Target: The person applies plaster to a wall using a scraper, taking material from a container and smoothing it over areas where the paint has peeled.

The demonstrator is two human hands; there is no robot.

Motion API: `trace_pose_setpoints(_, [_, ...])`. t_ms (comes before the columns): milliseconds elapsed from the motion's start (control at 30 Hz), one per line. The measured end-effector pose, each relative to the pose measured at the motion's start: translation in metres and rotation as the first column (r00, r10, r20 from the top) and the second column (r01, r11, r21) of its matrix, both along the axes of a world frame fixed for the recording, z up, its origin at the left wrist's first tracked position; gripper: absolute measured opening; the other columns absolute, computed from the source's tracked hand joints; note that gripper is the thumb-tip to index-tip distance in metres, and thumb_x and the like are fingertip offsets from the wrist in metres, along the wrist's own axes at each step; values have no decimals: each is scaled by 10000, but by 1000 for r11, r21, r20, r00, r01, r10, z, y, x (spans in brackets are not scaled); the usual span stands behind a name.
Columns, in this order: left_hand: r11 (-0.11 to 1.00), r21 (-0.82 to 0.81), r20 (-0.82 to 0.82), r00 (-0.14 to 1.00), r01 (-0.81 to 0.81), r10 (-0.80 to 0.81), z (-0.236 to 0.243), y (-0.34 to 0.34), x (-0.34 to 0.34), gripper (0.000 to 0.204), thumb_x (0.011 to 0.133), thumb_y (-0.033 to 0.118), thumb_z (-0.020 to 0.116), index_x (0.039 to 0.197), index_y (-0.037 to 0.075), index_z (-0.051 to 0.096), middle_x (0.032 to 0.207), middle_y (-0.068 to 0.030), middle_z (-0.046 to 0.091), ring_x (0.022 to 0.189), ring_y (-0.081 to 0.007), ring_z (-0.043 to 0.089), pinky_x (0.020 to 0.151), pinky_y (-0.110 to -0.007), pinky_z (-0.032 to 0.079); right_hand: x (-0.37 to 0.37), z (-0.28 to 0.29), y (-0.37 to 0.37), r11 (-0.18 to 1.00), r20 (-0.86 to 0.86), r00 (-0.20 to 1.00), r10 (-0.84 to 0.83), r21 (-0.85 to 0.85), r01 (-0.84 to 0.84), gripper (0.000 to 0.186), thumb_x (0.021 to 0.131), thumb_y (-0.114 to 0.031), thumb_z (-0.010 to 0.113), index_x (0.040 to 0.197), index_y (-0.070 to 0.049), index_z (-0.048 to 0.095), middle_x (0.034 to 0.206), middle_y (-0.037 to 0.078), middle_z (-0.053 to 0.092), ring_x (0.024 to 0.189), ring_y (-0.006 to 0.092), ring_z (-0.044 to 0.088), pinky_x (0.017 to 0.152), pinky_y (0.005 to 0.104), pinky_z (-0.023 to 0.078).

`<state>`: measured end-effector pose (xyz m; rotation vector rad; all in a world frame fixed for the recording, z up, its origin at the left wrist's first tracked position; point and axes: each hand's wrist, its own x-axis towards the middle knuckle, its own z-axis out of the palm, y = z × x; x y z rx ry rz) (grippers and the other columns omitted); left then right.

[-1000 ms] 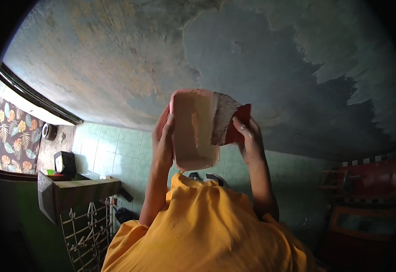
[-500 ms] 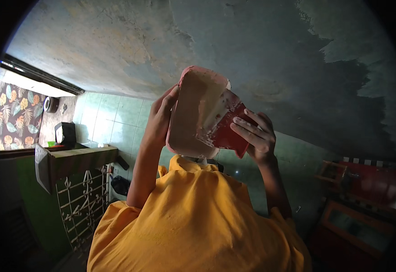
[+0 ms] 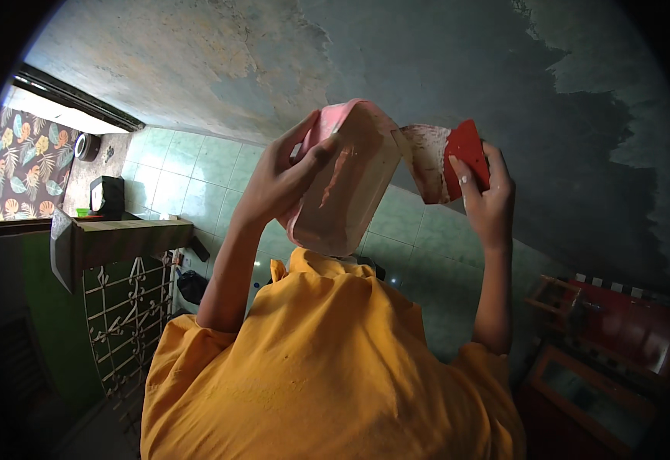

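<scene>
My left hand (image 3: 283,175) grips the left side of a pink rectangular plastic tub (image 3: 359,180). The tub is tilted so its inside shows, coated with a pale paste and marked by one pinkish streak where the coating is thinner. My right hand (image 3: 491,201) is closed on a red plastic putty spreader (image 3: 467,159), thumb on the near face. Whitish paste covers the spreader's wide end, which meets or overlaps the tub's right rim; whether they touch, I cannot tell. A little paste sticks to my right thumb.
Ahead rises a grey plastered wall (image 3: 457,69) with patchy, peeling areas. Green tiles (image 3: 216,165) cover the floor below. A white metal grille (image 3: 131,330) and a ledge (image 3: 131,239) stand left, near a patterned curtain (image 3: 24,169). Wooden-framed furniture (image 3: 595,391) is at the lower right.
The spreader has come out of the tub toward the right and turned, its paste-coated end now pointing left. My left hand has tilted the tub, and a scraped streak shows inside.
</scene>
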<state>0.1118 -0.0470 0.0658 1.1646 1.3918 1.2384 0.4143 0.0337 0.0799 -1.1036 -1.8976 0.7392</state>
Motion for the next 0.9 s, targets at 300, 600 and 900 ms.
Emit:
trace_pose_setpoints(300, [996,-53,-347,934,71,-85,26,19,-16,960,921,595,742,1548,-72,454,1435,-272,622,1351,-313,605,1095,-394,489,-21,-2,8,977,181,966,183,-145,-158,323,963,-63,706,1258,37,618,1072,227,763,987,341,774,814,394,587])
trace_pose_setpoints(600, [971,-158,-364,904,178,-225,13,51,-70,833,943,640,677,1428,-34,607,1277,-217,715,1203,-270,681,1053,-394,507,-67,-41,14,931,47,966,254,-284,-231,340,950,-59,723,1257,45,621,1079,215,763,1010,312,772,855,378,580])
trace_pose_setpoints(900, [981,-177,-386,911,85,-148,5,68,-154,786,953,627,681,1382,-29,631,1218,-170,727,1144,-222,675,1011,-369,517,-162,-79,6,702,-247,905,345,-572,-424,362,993,-52,704,1329,45,609,1196,122,730,1084,154,694,963,323,564])
